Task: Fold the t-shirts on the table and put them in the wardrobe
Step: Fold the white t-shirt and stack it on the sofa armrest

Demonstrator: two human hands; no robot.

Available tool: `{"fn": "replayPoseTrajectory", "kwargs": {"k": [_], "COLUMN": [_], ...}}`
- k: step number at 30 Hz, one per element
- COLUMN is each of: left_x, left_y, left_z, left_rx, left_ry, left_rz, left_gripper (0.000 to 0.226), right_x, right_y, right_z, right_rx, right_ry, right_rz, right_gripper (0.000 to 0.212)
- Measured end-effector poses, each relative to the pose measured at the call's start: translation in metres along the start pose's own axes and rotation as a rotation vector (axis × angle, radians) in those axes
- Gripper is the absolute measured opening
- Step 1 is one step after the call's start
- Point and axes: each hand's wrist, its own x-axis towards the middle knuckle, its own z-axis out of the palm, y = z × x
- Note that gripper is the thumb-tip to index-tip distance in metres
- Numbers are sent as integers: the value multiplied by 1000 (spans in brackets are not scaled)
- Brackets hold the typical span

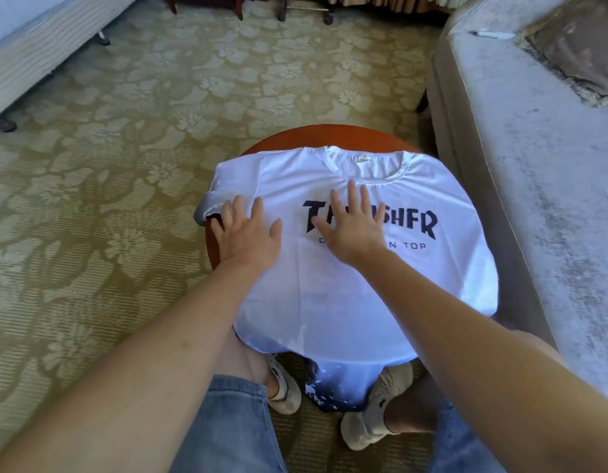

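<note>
A white t-shirt [364, 285] is laid front-up on the round red-brown table [295, 138], collar toward the far side, hem draped over the near edge. Most of the tabletop is covered by it; only the far rim & a bit at the left are seen. The left grip [246, 230] is laid flat on the shirt's left part, just beside the sleeve [207, 206], fingers straight & spread, nothing held. The right grip [353, 227] is pressed flat on the chest, fingers spread, likewise w/ nothing held; part of the black print [415, 223] is hidden under it. The sleeve is bunched & hangs off the table's left edge. Below the hem, a 2nd garment [343, 387] w/ a blue-and-white splash pattern is seen hanging btwn the person's shoes [285, 387]; what kind it is can't be told. A grey sofa [534, 165] is set to the right, a bed [40, 46] at far left, patterned carpet [125, 165] beneath.
</note>
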Motion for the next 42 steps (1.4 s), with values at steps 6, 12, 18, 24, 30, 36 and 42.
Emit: {"fn": "replayPoseTrajectory", "kwargs": {"k": [6, 12, 18, 24, 30, 36, 42], "left_x": [30, 40, 54, 64, 76, 94, 90], "left_y": [-5, 3, 0, -5, -9, -10, -10], "left_z": [12, 17, 13, 16, 10, 13, 13], "left_rx": [-23, -175, -261, -278, -322, -238, -234], "left_ry": [-51, 101, 92, 115, 115, 118, 186], "left_rz": [-26, -107, -321, -373, -327, -249, -100], "left_gripper": [65, 66, 77, 92, 92, 72, 64], "right_x": [32, 37, 42, 40, 39, 38, 39], "right_y": [13, 49, 71, 76, 75, 74, 74], "right_z": [22, 16, 14, 12, 12, 12, 12], "right_rx": [-33, -60, -84, -80, -89, -102, -114], "right_ry": [-29, -9, 0, 15, 29, 51, 48], "right_rz": [57, 95, 93, 110, 102, 98, 101], "right_gripper": [72, 74, 74, 73, 73, 70, 72]}}
